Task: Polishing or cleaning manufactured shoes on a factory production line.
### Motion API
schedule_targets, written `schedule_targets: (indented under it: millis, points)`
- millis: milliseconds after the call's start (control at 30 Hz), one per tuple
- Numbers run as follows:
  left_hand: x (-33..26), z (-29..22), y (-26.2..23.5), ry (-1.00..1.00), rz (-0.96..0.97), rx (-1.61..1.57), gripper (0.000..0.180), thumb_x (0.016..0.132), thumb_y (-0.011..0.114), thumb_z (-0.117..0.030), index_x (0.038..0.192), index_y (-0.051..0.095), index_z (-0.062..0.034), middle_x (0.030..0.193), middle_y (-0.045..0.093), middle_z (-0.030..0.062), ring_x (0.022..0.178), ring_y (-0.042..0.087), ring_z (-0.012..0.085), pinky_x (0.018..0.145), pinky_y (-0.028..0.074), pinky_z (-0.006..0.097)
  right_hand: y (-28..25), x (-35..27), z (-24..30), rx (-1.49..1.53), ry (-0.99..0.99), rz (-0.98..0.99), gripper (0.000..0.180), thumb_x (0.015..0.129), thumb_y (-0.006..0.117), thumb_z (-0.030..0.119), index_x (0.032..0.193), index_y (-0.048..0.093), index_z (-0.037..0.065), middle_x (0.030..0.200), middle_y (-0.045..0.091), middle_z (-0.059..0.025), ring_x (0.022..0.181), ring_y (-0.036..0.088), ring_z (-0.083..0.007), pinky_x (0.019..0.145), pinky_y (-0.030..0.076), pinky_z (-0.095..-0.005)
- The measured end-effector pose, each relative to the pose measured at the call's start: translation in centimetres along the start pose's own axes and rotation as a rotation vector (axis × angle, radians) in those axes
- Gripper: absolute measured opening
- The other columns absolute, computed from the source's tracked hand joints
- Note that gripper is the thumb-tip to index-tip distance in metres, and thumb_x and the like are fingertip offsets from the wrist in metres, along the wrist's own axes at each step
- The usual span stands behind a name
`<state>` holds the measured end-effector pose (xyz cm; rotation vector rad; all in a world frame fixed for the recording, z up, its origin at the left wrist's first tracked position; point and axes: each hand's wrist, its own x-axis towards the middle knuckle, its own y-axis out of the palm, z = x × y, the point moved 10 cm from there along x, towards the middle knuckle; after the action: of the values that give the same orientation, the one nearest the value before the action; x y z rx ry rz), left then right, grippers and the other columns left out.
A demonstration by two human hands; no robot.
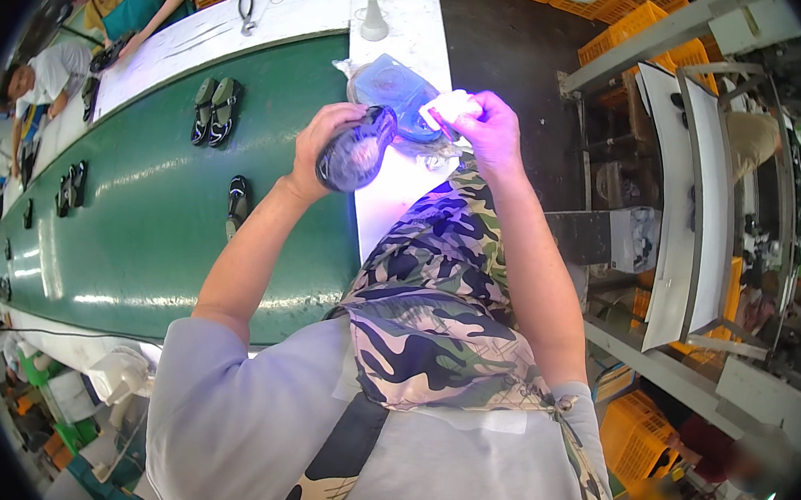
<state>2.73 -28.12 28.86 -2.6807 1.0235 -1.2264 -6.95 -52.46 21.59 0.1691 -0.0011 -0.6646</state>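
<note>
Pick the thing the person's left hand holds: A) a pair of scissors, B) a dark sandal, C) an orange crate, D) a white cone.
B: the left hand is wrapped around a dark sandal raised above the edge of the green conveyor belt, while the right hand pinches a small white piece next to it.
</note>
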Motion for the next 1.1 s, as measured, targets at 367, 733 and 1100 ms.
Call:
schedule_targets:
  millis: [367, 733, 1100]
  points:
    - [2.6, -5.3, 4.0, 0.180, 0.214, 0.174, 0.047, 0.073, 0.079, -0.002, 0.115, 0.059, 0.0009, 0.117, 0.065, 0.0211, 0.109, 0.067, 0.0342, 0.091, 0.056, 0.039, 1.8, -1.7, 5.7, -0.169, -0.200, 0.031, 0.024, 0.075, 0.084, 0.004, 0.080, 0.061, 0.005, 0.076, 0.059, 0.0041, 0.069, 0.053, -0.0041, 0.062, 0.046, -0.0230]
    - [3.3, -4.0, 5.7, 0.130, 0.280, 0.284, 0.055, 0.066, 0.084, -0.006, 0.115, 0.059, -0.0007, 0.116, 0.065, 0.0201, 0.108, 0.066, 0.0357, 0.092, 0.054, 0.040, 3.2, -4.1, 6.0, 0.290, 0.144, 0.199, 0.019, 0.077, 0.078, -0.001, 0.085, 0.062, 0.004, 0.077, 0.062, -0.0012, 0.066, 0.059, -0.0090, 0.057, 0.047, -0.0247]
    - [2.4, -0.3, 8.1, -0.308, 0.608, 0.228, 0.066, 0.055, 0.090, -0.014, 0.113, 0.061, -0.0018, 0.099, 0.067, 0.0131, 0.088, 0.067, 0.0262, 0.081, 0.055, 0.036, 1.9, -3.4, 10.3, -0.132, -0.129, 0.220, 0.019, 0.082, 0.078, 0.000, 0.092, 0.061, 0.003, 0.084, 0.061, 0.0004, 0.077, 0.060, -0.0074, 0.068, 0.051, -0.0239]
